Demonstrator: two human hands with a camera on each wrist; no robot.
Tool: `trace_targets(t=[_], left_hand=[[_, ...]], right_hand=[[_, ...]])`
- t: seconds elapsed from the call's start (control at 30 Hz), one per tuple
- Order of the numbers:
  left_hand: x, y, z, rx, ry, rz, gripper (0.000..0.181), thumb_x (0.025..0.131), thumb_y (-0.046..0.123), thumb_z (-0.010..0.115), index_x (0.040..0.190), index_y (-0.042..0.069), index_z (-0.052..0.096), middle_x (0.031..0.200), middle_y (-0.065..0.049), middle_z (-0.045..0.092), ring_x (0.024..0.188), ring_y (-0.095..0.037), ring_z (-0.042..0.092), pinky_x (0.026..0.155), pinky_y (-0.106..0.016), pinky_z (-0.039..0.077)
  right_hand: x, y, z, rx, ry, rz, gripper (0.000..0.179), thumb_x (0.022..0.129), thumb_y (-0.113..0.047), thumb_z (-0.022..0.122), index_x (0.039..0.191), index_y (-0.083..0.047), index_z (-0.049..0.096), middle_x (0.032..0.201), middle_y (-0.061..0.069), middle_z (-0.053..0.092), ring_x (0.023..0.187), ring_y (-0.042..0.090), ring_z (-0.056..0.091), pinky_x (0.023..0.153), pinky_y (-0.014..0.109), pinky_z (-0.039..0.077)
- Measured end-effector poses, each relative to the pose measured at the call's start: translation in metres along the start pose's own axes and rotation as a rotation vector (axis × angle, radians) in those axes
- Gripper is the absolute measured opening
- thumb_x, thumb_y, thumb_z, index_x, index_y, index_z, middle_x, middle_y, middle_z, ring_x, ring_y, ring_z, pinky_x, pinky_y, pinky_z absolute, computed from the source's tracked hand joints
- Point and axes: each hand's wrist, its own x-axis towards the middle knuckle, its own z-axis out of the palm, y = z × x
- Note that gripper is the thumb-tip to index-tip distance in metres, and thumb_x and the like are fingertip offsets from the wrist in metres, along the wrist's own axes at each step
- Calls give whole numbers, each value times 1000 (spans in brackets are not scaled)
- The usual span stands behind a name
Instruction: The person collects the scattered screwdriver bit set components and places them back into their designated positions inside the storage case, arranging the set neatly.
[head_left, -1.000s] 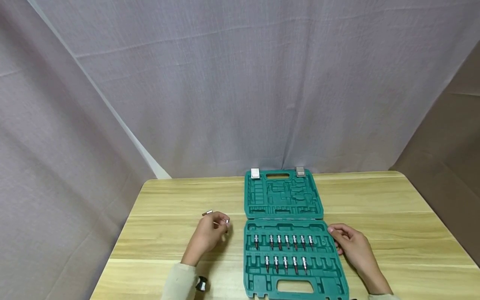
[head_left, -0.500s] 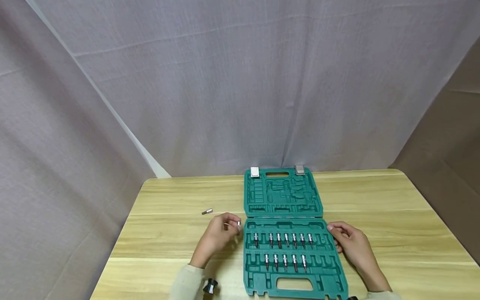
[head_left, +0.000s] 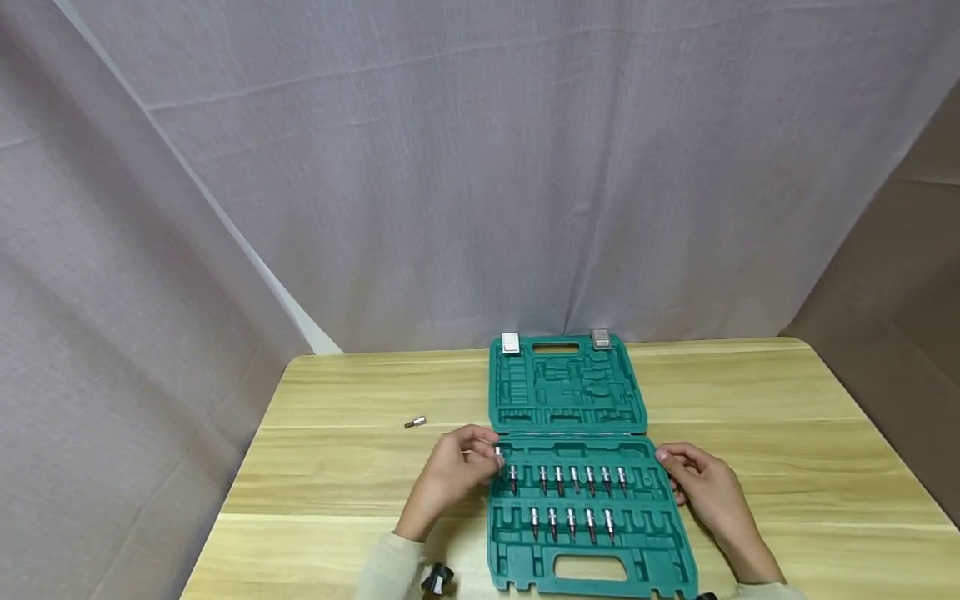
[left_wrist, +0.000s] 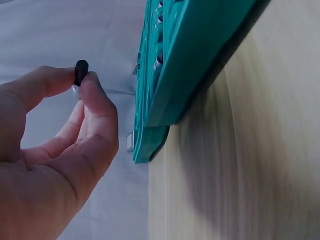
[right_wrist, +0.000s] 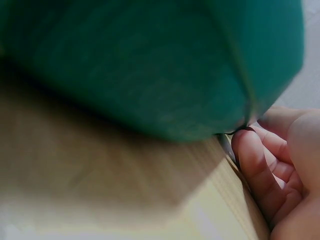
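My left hand pinches a small bit socket between thumb and fingertips, over the left edge of the open green tool case. Its dark tip and part of its silver end show in the left wrist view. In the case's lower half sit two rows of bit sockets, silver ends toward the lid. My right hand holds the case's right edge near the hinge, thumb on the rim and other fingers curled beside and below it.
Another bit socket lies on the wooden table, left of the case. The lid lies folded back toward the grey curtain, with two metal latches at its far edge. Several slots in the case hold nothing.
My left hand has carried the pinched bit socket rightward from the bare table to over the case's left edge. The right hand has stayed at the case's right edge.
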Motion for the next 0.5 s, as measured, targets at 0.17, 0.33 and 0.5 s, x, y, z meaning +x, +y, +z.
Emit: trace_targets(t=[0.17, 0.33, 0.5], left_hand=[[2, -1, 7, 50, 15, 26, 20, 92, -1, 73, 110, -9, 70, 89, -5, 70, 76, -28, 72, 62, -30, 60], [2, 0, 15, 57, 26, 28, 18, 93, 1, 73, 108, -8, 72, 87, -3, 71, 76, -38, 73, 58, -21, 54], [4, 6, 23, 49, 19, 30, 19, 93, 5, 74, 108, -6, 72, 86, -2, 71, 75, -34, 72, 58, -22, 54]], right_hand=[[0, 1, 1, -2, 3, -5, 49, 108, -37, 62, 132, 5, 66, 80, 6, 64, 63, 12, 61, 58, 29, 58], [1, 1, 1, -1, 5, -13, 48, 108, -37, 62, 132, 5, 66, 80, 6, 65, 63, 12, 61, 59, 29, 58], [2, 2, 1, 4, 6, -13, 48, 108, -36, 62, 132, 5, 66, 82, 5, 66, 64, 11, 61, 59, 29, 58]])
